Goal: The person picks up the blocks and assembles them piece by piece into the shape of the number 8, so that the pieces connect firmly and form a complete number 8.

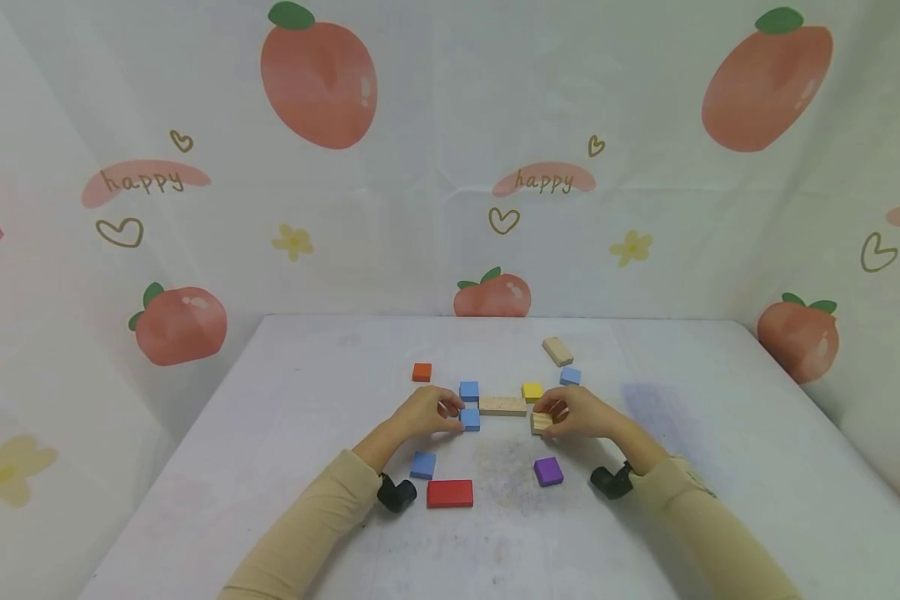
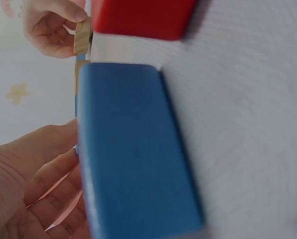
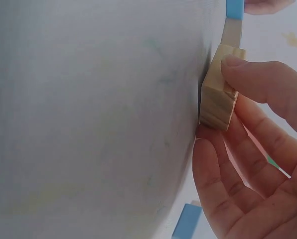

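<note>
In the head view my left hand (image 1: 429, 412) has its thumb and index finger at the left end of a small blue block (image 1: 471, 420), pinching it. A second blue block (image 1: 468, 390) lies just behind. To their right stretches a long plain wooden block (image 1: 502, 407). With thumb and fingers my right hand (image 1: 579, 413) holds a small wooden block (image 1: 542, 423), just right of the long one. The right wrist view shows the thumb on this wooden block (image 3: 220, 89). Behind it sits a yellow block (image 1: 532, 392). In the left wrist view a near blue block hides my left fingertips.
Nearer me lie a blue block (image 1: 423, 465), a red block (image 1: 450, 493) and a purple block (image 1: 548, 472). Farther back are an orange-red block (image 1: 422, 372), another blue block (image 1: 570, 377) and a wooden block (image 1: 558, 351). A printed cloth hangs behind the white table (image 1: 330, 367).
</note>
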Demonstrator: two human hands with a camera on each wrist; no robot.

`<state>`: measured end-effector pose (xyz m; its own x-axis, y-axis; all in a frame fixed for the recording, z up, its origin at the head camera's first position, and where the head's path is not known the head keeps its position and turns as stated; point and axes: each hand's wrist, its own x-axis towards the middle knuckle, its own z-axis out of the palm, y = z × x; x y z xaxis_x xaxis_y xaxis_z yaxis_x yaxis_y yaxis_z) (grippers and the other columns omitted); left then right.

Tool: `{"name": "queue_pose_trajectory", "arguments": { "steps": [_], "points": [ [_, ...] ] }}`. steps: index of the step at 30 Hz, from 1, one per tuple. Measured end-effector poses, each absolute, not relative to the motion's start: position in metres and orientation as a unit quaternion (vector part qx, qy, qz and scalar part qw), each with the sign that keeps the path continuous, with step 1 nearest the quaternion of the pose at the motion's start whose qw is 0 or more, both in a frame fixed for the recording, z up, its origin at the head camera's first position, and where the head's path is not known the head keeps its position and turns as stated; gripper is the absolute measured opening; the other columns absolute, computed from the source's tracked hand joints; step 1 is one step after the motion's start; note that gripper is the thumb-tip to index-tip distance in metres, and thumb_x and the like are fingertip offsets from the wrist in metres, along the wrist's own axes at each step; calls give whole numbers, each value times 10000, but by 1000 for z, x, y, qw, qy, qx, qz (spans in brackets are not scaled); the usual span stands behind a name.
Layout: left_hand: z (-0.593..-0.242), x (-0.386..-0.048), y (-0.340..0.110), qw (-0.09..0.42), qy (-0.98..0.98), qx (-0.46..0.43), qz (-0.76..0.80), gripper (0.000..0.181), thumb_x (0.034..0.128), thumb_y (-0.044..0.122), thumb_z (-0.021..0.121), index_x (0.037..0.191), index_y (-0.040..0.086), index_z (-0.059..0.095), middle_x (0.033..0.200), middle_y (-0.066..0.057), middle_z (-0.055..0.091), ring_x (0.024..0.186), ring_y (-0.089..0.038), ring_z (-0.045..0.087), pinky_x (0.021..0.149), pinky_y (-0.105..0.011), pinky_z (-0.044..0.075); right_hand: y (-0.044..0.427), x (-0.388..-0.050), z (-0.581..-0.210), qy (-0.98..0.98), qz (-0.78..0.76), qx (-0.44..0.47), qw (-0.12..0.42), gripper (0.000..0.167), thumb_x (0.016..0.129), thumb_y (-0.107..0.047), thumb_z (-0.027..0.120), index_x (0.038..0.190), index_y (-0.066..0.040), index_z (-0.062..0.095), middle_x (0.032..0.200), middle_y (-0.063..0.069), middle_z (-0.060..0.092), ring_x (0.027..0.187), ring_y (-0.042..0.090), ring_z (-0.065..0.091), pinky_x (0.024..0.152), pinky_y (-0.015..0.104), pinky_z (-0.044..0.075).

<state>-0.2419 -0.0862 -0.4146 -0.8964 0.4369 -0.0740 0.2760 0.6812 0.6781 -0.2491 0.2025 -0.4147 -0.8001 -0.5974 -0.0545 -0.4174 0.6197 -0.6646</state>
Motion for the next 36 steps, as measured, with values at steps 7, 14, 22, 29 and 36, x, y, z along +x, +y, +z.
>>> {"name": "queue_pose_trajectory", "arguments": {
  "steps": [7, 14, 22, 29, 36],
  "points": [
    [-414, -242, -86, 116, 910, 194, 347, 274, 766, 128, 751, 1015, 44, 676, 928, -71, 685, 816, -141, 597, 721, -233, 505, 200, -249, -414, 890, -328, -286, 136, 299, 754, -78, 739, 1008, 36, 630, 1013, 176, 662, 887, 217, 622, 763, 286, 544],
    [-415, -242, -87, 115, 909, 199, 349, 276, 764, 133, 754, 1013, 40, 676, 923, -74, 686, 809, -138, 591, 709, -219, 494, 198, -249, -414, 892, -324, -285, 136, 292, 755, -71, 736, 1008, 32, 634, 1004, 165, 665, 892, 217, 623, 765, 293, 544],
    [-415, -242, -87, 117, 908, 200, 348, 275, 768, 135, 751, 1015, 42, 676, 922, -74, 683, 807, -143, 583, 714, -234, 498, 196, -251, -414, 893, -320, -285, 136, 306, 752, -79, 742, 1019, 25, 637, 1008, 160, 669, 890, 210, 623, 767, 298, 544],
    [-416, -243, -86, 114, 910, 194, 348, 270, 762, 140, 757, 1006, 49, 682, 916, -63, 685, 804, -133, 591, 727, -229, 499, 196, -252, -415, 893, -323, -283, 136, 312, 745, -86, 752, 1016, 21, 639, 1004, 155, 670, 889, 207, 625, 767, 300, 545],
    [-417, -243, -86, 116, 911, 191, 347, 273, 765, 143, 756, 1013, 54, 682, 928, -63, 682, 827, -144, 589, 743, -246, 505, 195, -252, -415, 892, -327, -280, 139, 310, 744, -79, 752, 1014, 22, 639, 1010, 160, 667, 899, 215, 625, 776, 307, 544]
  ]
}}
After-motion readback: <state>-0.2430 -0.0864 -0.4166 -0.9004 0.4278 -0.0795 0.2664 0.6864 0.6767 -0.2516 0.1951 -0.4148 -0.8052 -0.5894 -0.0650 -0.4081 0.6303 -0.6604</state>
